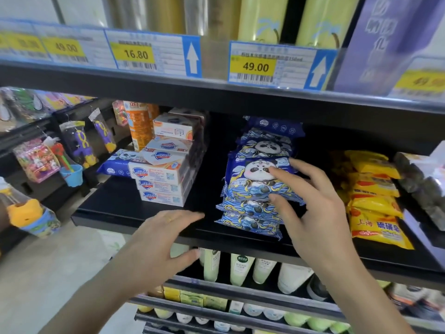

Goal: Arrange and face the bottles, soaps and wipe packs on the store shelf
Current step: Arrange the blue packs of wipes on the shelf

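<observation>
We square panda wipe packs [258, 179], stacked mid-shelf [134, 208]. Right hand [310, 201] fingers spread, pressing top pack; left hand [163, 239] relaxed, empty, near shelf lip. Next: brace stack's left side, align edges.

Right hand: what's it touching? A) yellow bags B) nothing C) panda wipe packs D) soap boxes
C: the right hand has its fingers spread on the front of the stacked panda wipe packs, while the soap boxes sit apart to the left and the yellow bags lie to the right, untouched.
</observation>
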The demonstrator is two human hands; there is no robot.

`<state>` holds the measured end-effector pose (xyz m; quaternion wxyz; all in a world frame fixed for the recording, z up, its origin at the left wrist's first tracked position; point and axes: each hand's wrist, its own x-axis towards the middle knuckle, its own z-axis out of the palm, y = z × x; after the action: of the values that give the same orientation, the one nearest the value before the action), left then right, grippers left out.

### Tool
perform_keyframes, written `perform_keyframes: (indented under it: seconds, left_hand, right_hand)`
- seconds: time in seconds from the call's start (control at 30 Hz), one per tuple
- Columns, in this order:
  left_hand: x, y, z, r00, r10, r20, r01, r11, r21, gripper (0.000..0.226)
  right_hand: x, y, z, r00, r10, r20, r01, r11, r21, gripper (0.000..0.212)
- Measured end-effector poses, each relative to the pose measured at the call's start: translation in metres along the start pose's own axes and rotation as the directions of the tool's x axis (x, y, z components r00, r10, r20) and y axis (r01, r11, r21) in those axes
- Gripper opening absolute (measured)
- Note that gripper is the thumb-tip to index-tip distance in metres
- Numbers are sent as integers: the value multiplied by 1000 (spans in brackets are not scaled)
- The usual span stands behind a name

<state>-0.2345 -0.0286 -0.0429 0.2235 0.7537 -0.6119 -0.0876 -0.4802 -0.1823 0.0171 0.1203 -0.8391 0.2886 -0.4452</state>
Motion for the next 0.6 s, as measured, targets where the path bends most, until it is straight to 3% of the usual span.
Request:
perform_keyframes:
  seconds: [0.07, 0.13, 0.2, 0.3, 0.47, 0.6]
  left_hand:
    - [-1, 19, -19, 995, -62, -82, 44, 979, -197, 60]
    - [1, 40, -37, 976, -164, -143, 70, 858, -509, 51]
    - [11, 56, -47, 972, -233, -15, 140, 632, -762, 46]
    - [20, 72, -54, 956, -246, 162, 246, 365, -898, 51]
    - [10, 90, -58, 960, -173, 220, 263, 288, -921, 43]
    - [8, 86, -55, 968, -176, 182, 231, 320, -919, 49]
  right_hand:
    - [-7, -6, 1, 998, -23, -51, 25, 999, 34, 52]
    - [-16, -14, 4, 995, -45, -90, 52, 996, 72, 53]
    - [-25, -21, 8, 992, -77, -96, 88, 989, 117, 56]
    - [-35, -30, 12, 987, -129, -99, 145, 975, 167, 54]
    - [-45, -38, 16, 981, -162, -108, 180, 965, 192, 57]
    - [-44, -43, 13, 988, -129, -81, 144, 965, 219, 59]
